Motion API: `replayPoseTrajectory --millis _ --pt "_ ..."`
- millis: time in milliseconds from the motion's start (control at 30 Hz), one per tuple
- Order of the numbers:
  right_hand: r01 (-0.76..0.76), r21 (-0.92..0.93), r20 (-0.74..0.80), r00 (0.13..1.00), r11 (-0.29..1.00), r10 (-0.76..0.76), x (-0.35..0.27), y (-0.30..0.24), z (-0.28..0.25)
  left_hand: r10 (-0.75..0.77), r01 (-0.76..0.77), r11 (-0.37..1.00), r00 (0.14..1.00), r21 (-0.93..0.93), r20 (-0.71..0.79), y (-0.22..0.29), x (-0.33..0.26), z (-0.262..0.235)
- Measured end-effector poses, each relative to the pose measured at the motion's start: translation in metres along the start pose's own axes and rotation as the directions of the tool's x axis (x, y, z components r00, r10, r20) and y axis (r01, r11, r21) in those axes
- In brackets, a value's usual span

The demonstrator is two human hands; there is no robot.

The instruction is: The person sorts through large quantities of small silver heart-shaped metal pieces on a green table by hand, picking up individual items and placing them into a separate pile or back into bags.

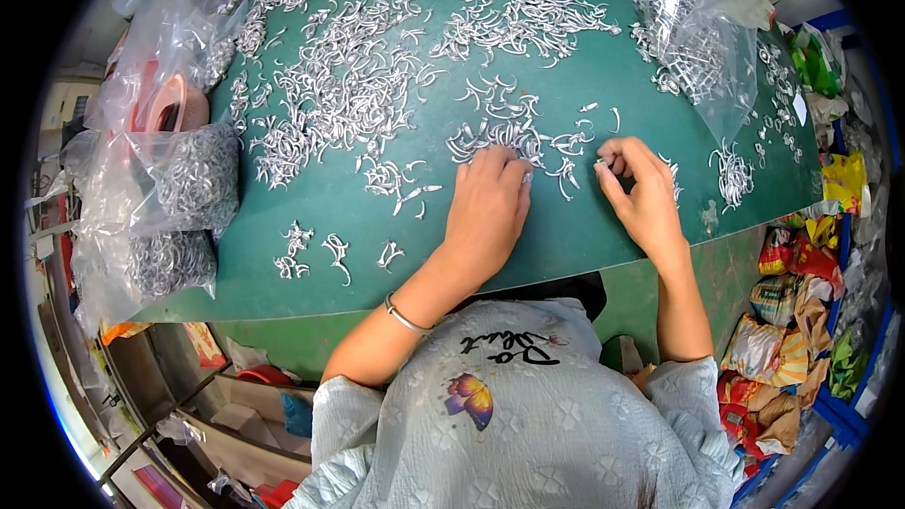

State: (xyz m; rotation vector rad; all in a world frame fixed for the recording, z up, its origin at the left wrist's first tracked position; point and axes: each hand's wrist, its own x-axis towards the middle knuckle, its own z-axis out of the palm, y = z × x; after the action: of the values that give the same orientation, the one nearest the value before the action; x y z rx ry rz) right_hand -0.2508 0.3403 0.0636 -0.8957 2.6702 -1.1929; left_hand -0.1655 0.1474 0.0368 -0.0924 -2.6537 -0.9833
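Many small curved silver metal pieces (495, 135) lie in a loose cluster in front of me on the green tabletop (556, 245). At the near edge of that cluster is my left hand (488, 207), its fingers curled together with the tips against the pieces; what they pinch is hidden. My right hand (643, 198) is just right of the cluster, thumb and forefinger bent toward each other. Something tiny may be between those tips, too small to name. A few pieces (669, 174) lie partly behind this hand, and a small heap (733, 177) sits farther right.
Larger spreads of similar pieces (349, 75) cover the far left and middle. Clear plastic bags full of metal parts (198, 174) line the left edge, by a pink basket (179, 104). Another open bag (693, 47) stands far right. Colourful packages (792, 292) fill shelving beyond the right edge.
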Motion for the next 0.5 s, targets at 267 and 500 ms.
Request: replayPoseTrajectory --millis 267,500 --pt "0.094 -0.168 -0.039 0.994 0.981 -0.102 0.007 0.002 0.006 -0.277 0.254 0.936 0.959 -0.242 -0.065 -0.014 0.007 -0.074" --pt "0.003 0.029 -0.106 0.994 1.0 0.0 0.007 0.0 0.008 -0.252 0.391 0.916 0.734 0.088 -0.631 -0.157 0.091 -0.23"
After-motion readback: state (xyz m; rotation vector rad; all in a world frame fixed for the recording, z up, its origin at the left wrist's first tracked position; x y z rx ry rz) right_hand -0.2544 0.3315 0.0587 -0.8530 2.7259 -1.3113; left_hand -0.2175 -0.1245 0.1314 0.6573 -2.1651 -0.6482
